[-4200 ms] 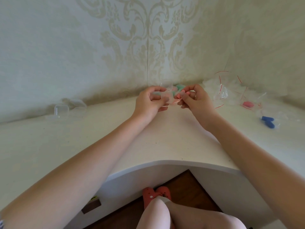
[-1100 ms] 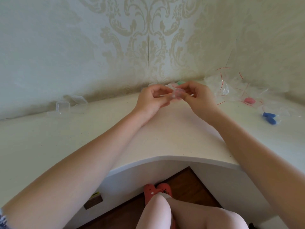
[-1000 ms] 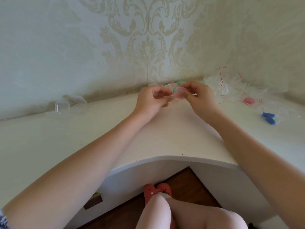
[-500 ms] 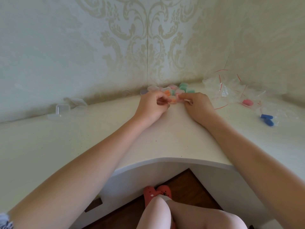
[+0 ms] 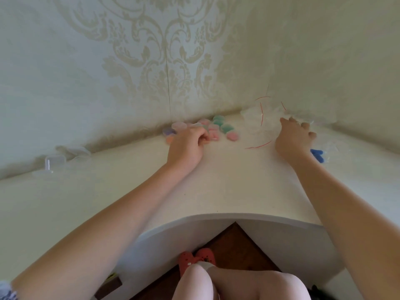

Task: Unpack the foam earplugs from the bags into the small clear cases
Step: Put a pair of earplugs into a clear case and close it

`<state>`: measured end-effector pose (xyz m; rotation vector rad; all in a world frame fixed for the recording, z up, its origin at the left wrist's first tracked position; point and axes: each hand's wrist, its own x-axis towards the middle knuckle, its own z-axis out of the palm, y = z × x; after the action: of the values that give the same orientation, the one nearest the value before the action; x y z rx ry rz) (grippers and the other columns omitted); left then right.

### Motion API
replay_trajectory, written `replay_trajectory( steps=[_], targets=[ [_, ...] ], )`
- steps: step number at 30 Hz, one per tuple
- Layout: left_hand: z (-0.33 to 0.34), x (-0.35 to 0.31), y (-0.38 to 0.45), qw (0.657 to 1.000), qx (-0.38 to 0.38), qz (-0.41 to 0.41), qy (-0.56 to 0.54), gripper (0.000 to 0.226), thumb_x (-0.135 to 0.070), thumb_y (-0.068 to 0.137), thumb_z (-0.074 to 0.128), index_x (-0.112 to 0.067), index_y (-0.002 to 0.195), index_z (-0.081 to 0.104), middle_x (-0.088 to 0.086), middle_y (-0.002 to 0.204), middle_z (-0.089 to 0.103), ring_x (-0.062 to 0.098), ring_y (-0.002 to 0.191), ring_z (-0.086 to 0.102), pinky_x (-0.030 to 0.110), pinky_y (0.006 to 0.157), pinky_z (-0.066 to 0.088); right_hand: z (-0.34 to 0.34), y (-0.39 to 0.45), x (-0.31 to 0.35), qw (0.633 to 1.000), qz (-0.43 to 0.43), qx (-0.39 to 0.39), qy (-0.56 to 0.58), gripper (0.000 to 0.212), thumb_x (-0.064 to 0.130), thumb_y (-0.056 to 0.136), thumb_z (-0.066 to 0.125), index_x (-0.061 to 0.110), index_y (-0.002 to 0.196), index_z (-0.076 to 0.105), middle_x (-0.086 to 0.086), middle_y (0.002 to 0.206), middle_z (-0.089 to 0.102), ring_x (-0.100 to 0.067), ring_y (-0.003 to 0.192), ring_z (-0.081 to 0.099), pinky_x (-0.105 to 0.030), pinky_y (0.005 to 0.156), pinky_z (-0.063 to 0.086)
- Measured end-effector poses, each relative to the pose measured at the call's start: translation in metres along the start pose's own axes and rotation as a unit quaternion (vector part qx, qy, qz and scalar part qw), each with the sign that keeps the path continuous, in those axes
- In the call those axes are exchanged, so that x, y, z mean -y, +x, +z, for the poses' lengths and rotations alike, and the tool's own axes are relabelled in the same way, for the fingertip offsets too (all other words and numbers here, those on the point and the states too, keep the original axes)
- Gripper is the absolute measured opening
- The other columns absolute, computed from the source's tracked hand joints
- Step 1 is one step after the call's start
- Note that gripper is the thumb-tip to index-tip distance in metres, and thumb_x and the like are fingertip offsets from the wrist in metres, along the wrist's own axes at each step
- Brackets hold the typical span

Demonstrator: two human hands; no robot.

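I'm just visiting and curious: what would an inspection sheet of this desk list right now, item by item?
Surface: white corner desk with a curved front cut-out.
Job's things: filled cases with pink, green, orange and purple earplugs clustered in the corner; pile of clear bags with red strips on the right; blue earplugs beside it; empty clear cases on the left.
Clutter: nothing seen.
Hands: left hand rests at the filled cases, fingers curled; right hand reaches into the bags, grip unclear.
Cables: nothing seen.
Surroundings: patterned wallpaper, wooden floor, red shoes.

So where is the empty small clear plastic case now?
The empty small clear plastic case sits far left on the white desk, near the wall, well apart from the left hand.
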<state>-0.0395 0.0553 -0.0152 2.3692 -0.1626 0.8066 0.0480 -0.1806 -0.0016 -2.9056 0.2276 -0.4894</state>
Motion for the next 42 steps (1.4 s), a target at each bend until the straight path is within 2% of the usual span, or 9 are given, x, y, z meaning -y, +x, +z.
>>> replay_trajectory(
  steps=[10, 14, 18, 22, 26, 30, 35, 38, 42],
  targets=[
    [0.022, -0.015, 0.003, 0.996, 0.048, 0.068, 0.037, 0.026, 0.0, 0.087, 0.048, -0.012, 0.096, 0.068, -0.001, 0.102, 0.067, 0.024, 0.093, 0.058, 0.031, 0.067, 0.043, 0.013, 0.012, -0.015, 0.981, -0.021, -0.122, 0.152, 0.036, -0.009, 0.087, 0.04, 0.004, 0.11, 0.064, -0.018, 0.111, 0.06, -0.033, 0.115, 0.04, -0.032, 0.082, 0.036],
    [0.024, -0.011, 0.007, 0.996, -0.015, 0.045, -0.08, 0.017, -0.003, 0.085, 0.056, -0.011, 0.095, 0.067, -0.001, 0.094, 0.068, 0.017, 0.084, 0.064, 0.032, 0.072, 0.053, -0.008, -0.004, 0.014, 0.891, -0.109, -0.223, 0.38, 0.026, 0.006, 0.092, 0.046, 0.015, 0.107, 0.065, -0.001, 0.104, 0.062, -0.019, 0.098, 0.054, -0.02, 0.078, 0.038],
    [0.02, -0.016, 0.012, 0.96, 0.018, -0.109, -0.257, 0.035, -0.024, 0.088, 0.064, -0.011, 0.12, 0.06, -0.006, 0.112, 0.063, 0.005, 0.1, 0.061, 0.009, 0.084, 0.045, -0.017, -0.036, 0.064, 0.758, -0.136, 0.001, 0.637, 0.027, -0.001, 0.091, 0.05, 0.023, 0.09, 0.063, -0.004, 0.086, 0.069, -0.02, 0.078, 0.067, -0.028, 0.071, 0.055],
    [0.018, -0.007, 0.018, 0.884, 0.039, -0.248, -0.395, 0.066, -0.036, 0.083, 0.07, -0.017, 0.14, 0.041, 0.008, 0.128, 0.056, 0.014, 0.106, 0.062, 0.028, 0.086, 0.054, -0.011, -0.054, 0.079, 0.66, -0.121, 0.226, 0.706, 0.023, -0.007, 0.091, 0.049, 0.011, 0.097, 0.062, -0.006, 0.076, 0.068, -0.016, 0.065, 0.064, -0.025, 0.069, 0.056],
    [0.013, -0.005, 0.018, 0.855, 0.104, -0.219, -0.459, 0.033, -0.021, 0.087, 0.068, -0.011, 0.117, 0.059, 0.005, 0.091, 0.067, 0.01, 0.077, 0.067, 0.028, 0.077, 0.055, -0.012, -0.052, 0.078, 0.577, -0.082, 0.317, 0.748, 0.015, 0.011, 0.098, 0.044, 0.009, 0.104, 0.058, -0.006, 0.082, 0.067, -0.015, 0.067, 0.065, -0.024, 0.066, 0.055],
    [0.014, -0.005, 0.015, 0.869, 0.082, -0.212, -0.44, 0.012, -0.011, 0.082, 0.072, -0.012, 0.088, 0.061, 0.006, 0.081, 0.066, 0.014, 0.068, 0.065, 0.032, 0.078, 0.056, -0.005, -0.049, 0.08, 0.636, -0.075, 0.288, 0.712, 0.031, 0.036, 0.099, 0.043, 0.011, 0.114, 0.053, -0.004, 0.09, 0.063, -0.018, 0.074, 0.063, -0.03, 0.069, 0.053],
    [0.007, -0.009, 0.016, 0.833, 0.067, -0.245, -0.492, 0.025, -0.014, 0.093, 0.057, -0.012, 0.068, 0.058, 0.002, 0.066, 0.064, 0.013, 0.063, 0.062, 0.023, 0.064, 0.057, 0.013, -0.035, 0.067, 0.856, -0.241, 0.09, 0.449, 0.025, 0.026, 0.098, 0.045, 0.026, 0.121, 0.056, 0.004, 0.1, 0.06, -0.013, 0.08, 0.056, -0.015, 0.073, 0.044],
    [0.002, -0.01, 0.018, 0.812, 0.083, -0.266, -0.513, 0.033, -0.007, 0.097, 0.046, -0.007, 0.065, 0.055, 0.004, 0.062, 0.059, 0.013, 0.061, 0.061, 0.025, 0.065, 0.058, 0.018, -0.034, 0.063, 0.887, -0.276, 0.164, 0.331, 0.033, 0.057, 0.085, 0.049, 0.052, 0.117, 0.054, 0.002, 0.1, 0.06, -0.016, 0.097, 0.051, -0.029, 0.085, 0.04],
    [0.001, -0.011, 0.017, 0.818, 0.101, -0.261, -0.502, 0.045, -0.002, 0.095, 0.04, -0.008, 0.054, 0.056, 0.001, 0.054, 0.059, 0.013, 0.059, 0.063, 0.027, 0.067, 0.058, 0.01, -0.041, 0.064, 0.859, -0.311, 0.159, 0.374, 0.016, 0.027, 0.088, 0.064, 0.028, 0.103, 0.06, 0.009, 0.097, 0.063, -0.009, 0.085, 0.055, -0.02, 0.077, 0.042]
  ],
)
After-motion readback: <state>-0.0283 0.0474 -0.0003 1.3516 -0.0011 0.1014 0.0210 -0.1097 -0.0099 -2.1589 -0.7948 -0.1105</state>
